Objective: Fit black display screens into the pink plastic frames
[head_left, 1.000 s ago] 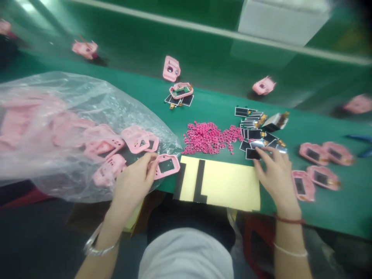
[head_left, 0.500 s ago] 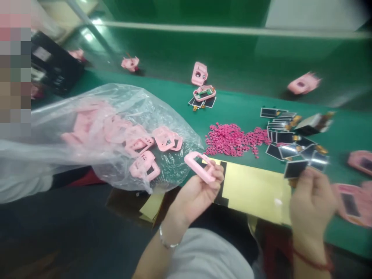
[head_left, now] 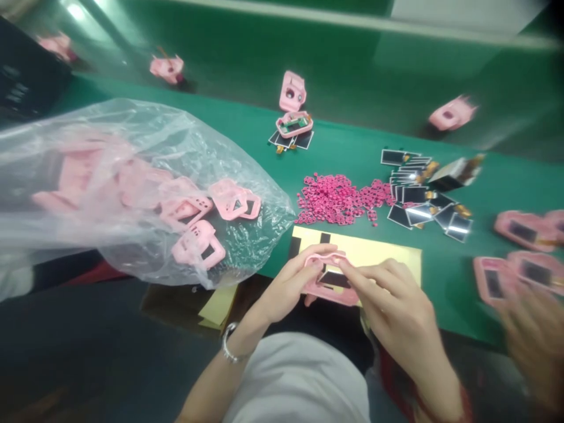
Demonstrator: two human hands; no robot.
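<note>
The one view looks out from the person's head, over the pale shirt at the bottom edge, forward and steeply down. It faces across the green table toward the pale rail on the far side. It is near enough that the left hand and right hand show large, below the middle. The table slants downward to the right.

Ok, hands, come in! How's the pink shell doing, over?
Left hand and right hand gripping pink shell. Held over yellow sheet. Another person's hand far right, not touching it.
</note>
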